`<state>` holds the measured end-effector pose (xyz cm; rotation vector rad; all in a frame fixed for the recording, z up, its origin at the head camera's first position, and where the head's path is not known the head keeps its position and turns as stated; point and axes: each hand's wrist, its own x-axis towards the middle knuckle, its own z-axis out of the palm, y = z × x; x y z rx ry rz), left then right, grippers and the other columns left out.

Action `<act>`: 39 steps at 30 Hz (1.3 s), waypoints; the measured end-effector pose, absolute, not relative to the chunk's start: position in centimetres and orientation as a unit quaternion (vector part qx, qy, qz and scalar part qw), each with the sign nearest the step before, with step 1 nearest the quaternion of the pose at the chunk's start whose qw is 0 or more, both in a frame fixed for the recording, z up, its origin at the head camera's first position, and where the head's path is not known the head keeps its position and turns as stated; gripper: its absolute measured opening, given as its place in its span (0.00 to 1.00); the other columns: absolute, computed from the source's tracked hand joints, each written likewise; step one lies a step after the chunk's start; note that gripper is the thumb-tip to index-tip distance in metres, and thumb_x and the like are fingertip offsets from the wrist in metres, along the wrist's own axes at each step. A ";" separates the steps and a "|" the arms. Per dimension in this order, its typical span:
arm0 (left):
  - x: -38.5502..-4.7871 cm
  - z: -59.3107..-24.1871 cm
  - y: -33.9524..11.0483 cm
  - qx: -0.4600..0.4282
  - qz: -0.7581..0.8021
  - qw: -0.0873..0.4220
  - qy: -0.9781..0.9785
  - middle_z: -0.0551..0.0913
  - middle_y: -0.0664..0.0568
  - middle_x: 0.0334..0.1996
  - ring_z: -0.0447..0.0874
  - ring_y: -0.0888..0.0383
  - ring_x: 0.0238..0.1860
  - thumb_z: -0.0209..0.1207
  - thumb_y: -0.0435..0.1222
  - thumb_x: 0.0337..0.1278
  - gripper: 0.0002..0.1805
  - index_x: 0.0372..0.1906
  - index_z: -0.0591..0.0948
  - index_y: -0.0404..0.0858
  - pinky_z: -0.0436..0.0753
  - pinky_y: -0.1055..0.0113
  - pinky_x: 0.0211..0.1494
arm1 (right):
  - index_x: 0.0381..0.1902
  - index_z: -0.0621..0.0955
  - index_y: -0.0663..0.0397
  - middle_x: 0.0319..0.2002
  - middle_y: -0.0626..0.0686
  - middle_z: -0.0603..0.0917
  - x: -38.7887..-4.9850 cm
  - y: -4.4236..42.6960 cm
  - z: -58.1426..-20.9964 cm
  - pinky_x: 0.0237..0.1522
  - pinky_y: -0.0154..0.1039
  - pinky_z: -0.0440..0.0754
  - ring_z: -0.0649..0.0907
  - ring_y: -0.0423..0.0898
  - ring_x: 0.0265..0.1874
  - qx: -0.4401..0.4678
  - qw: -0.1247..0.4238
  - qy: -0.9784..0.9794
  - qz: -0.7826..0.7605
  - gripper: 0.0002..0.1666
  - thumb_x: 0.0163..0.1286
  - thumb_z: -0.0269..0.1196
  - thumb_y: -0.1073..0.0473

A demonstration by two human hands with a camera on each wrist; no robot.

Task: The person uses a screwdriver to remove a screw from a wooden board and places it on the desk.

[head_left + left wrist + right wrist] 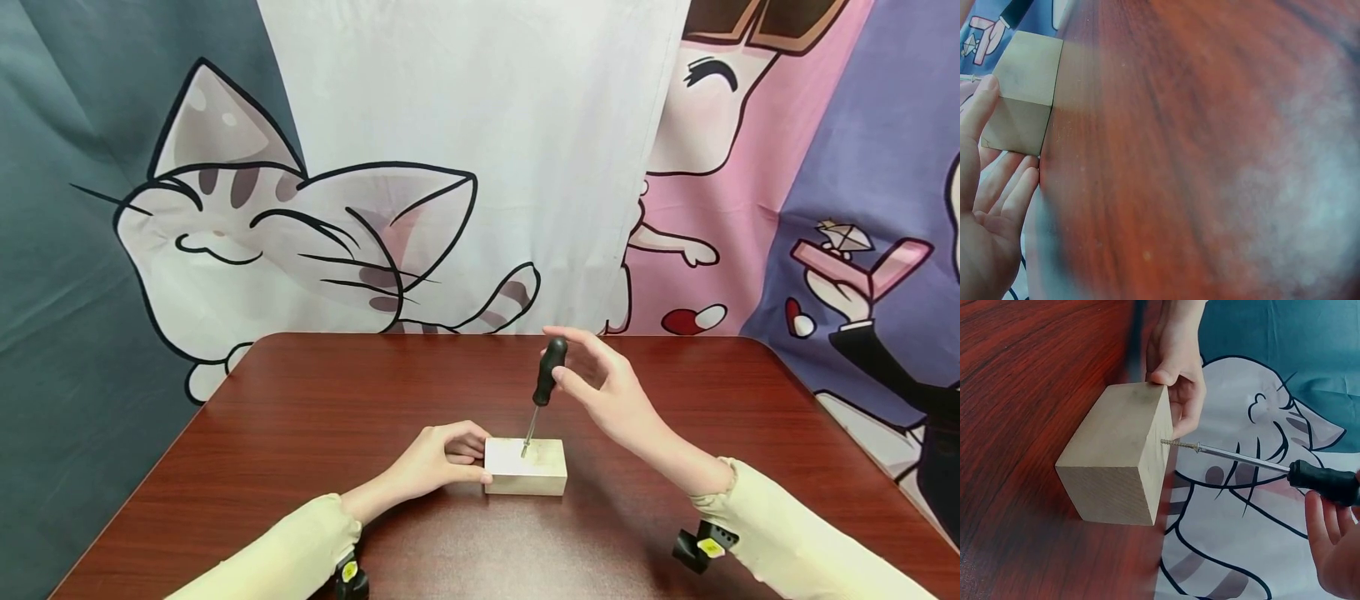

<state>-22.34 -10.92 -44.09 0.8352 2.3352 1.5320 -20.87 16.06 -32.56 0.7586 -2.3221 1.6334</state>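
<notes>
A pale wooden block (527, 484) lies on the table, and a threaded screw (1179, 444) stands in its top face. My left hand (438, 458) holds the block's left end, thumb at the front corner and fingers at the end and back. In the left wrist view, the thumb and fingertips touch the block (1025, 69). My right hand (618, 396) grips the black handle of a screwdriver (551, 371) between thumb and fingers. The driver leans slightly, and its metal shaft (1241, 457) meets the screw head. Part of the screw thread shows above the wood.
The block rests on a reddish-brown wooden table (337, 392) with rounded far corners. Behind it hangs a cloth backdrop (465, 92) with a cartoon cat and figures. Small black cameras (705, 546) are strapped at both wrists.
</notes>
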 end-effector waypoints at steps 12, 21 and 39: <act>-22.4 -44.2 -10.9 0.288 0.520 0.110 0.797 0.87 0.48 0.46 0.87 0.58 0.47 0.75 0.40 0.47 0.22 0.50 0.82 0.44 0.87 0.68 0.54 | 0.59 0.79 0.41 0.40 0.49 0.82 -21.0 16.0 -32.9 0.38 0.33 0.86 0.83 0.42 0.35 0.235 0.128 -0.800 0.537 0.25 0.64 0.70 0.60; -22.4 -44.1 -11.0 0.287 0.519 0.110 0.798 0.87 0.48 0.46 0.87 0.57 0.47 0.74 0.39 0.48 0.22 0.50 0.82 0.44 0.87 0.68 0.54 | 0.64 0.76 0.44 0.48 0.53 0.86 -20.7 16.1 -32.4 0.49 0.31 0.86 0.86 0.39 0.43 0.238 0.109 -0.798 0.542 0.27 0.69 0.61 0.67; -22.4 -44.2 -10.9 0.287 0.523 0.112 0.795 0.87 0.47 0.47 0.87 0.56 0.47 0.74 0.39 0.48 0.22 0.50 0.82 0.44 0.87 0.67 0.54 | 0.65 0.75 0.38 0.46 0.50 0.85 -20.6 16.0 -32.6 0.46 0.29 0.85 0.86 0.38 0.42 0.252 0.115 -0.801 0.531 0.28 0.70 0.63 0.64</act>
